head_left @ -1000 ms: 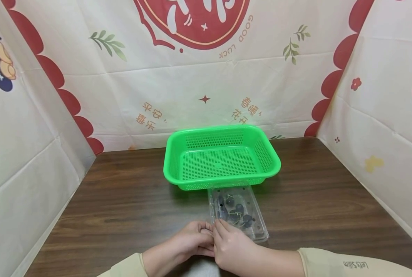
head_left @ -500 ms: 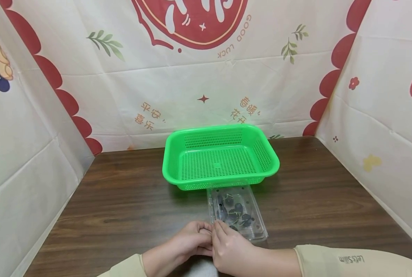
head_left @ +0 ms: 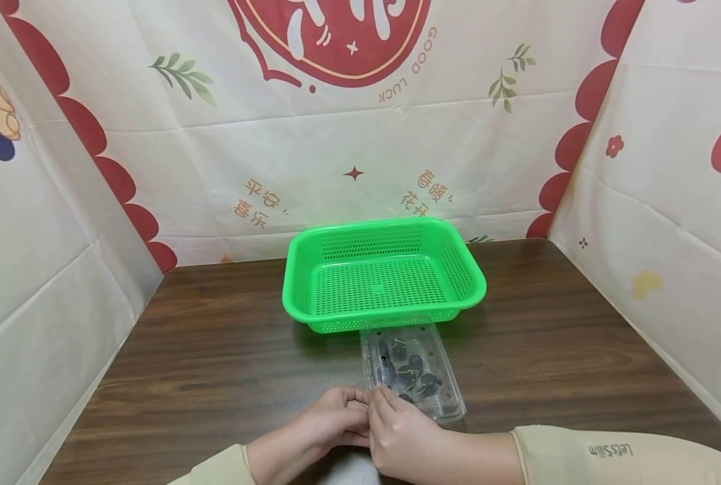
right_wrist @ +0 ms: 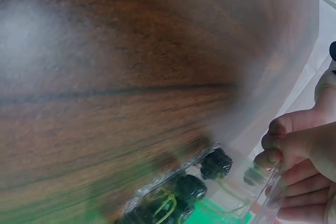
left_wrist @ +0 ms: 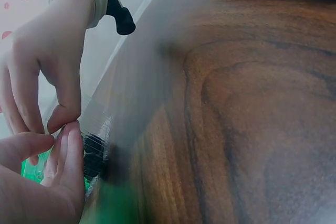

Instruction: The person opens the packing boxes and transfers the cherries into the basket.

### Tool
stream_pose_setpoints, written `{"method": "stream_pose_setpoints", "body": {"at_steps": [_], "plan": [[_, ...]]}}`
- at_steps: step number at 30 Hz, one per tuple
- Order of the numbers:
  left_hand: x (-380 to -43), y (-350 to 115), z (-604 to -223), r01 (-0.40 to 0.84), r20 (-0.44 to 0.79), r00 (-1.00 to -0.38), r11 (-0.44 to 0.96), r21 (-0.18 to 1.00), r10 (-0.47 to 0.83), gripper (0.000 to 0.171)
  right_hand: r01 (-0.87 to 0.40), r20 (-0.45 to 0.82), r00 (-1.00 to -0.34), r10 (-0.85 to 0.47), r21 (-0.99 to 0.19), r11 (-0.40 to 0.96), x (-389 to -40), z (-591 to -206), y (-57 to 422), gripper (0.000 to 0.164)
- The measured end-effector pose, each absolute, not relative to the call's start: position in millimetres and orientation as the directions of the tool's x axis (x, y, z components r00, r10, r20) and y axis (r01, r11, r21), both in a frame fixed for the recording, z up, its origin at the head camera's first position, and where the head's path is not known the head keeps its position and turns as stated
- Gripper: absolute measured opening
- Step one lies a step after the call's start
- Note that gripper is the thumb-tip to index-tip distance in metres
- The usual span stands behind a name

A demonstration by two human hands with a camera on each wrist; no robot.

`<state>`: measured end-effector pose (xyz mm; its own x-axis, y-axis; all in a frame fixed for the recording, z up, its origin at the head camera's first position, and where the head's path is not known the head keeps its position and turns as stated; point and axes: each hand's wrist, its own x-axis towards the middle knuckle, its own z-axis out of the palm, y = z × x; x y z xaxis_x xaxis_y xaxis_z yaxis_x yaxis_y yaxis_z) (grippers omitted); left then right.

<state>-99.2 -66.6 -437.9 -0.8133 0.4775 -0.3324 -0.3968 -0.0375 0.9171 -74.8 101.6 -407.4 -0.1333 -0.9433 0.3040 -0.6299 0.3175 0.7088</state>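
A clear plastic clamshell box (head_left: 451,397) lies on the table, with several dark round fruits (head_left: 415,364) on thin green stems inside. At its near left edge my left hand (head_left: 339,419) and right hand (head_left: 405,434) meet, pinching the rim with thumbs and fingers. In the left wrist view the fingertips of the left hand (left_wrist: 39,182) and right hand (left_wrist: 44,61) come together at the edge. The right wrist view shows the box wall (right_wrist: 252,203) by the fingers, which partly hide the edge. The lid lies over the fruit.
A green plastic basket (head_left: 294,296) with a perforated floor stands just behind the box, its front overlapping the box's far end in the head view. Brown wood-grain table (head_left: 215,350) lies around them. Printed white cloth (head_left: 312,148) encloses the back and sides.
The head view has drifted slightly, shifting everything a little left. Both hands keep their pinch on the box edge, and the basket stays where it was.
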Motion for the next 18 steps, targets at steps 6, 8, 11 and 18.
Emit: {"method": "stream_pose_setpoints", "body": {"at_steps": [6,8,11,18], "plan": [[-101.2,-68.6,-438.7,-0.393,-0.326,-0.802,-0.031,0.919,0.501,0.032,-0.631,0.324,-0.124,-0.938,0.704,0.326,-73.7,-410.1,101.0,0.052],[-101.3,-68.6,-438.2,-0.387,-0.323,-0.806,-0.028,0.922,0.497,0.031,-0.634,0.323,-0.124,-0.938,0.702,0.325,-73.4,-411.3,100.8,0.053],[-100.3,-67.3,-437.8,-0.371,-0.315,-0.818,-0.024,0.928,0.481,0.027,-0.631,0.312,-0.123,-0.942,0.708,0.317,-72.8,-411.8,100.6,0.055],[-98.5,-64.4,-436.2,-0.372,-0.334,-0.829,0.003,0.928,0.449,0.022,-0.605,0.294,-0.092,-0.951,0.743,0.288,-70.9,-407.7,100.6,0.055]]}}
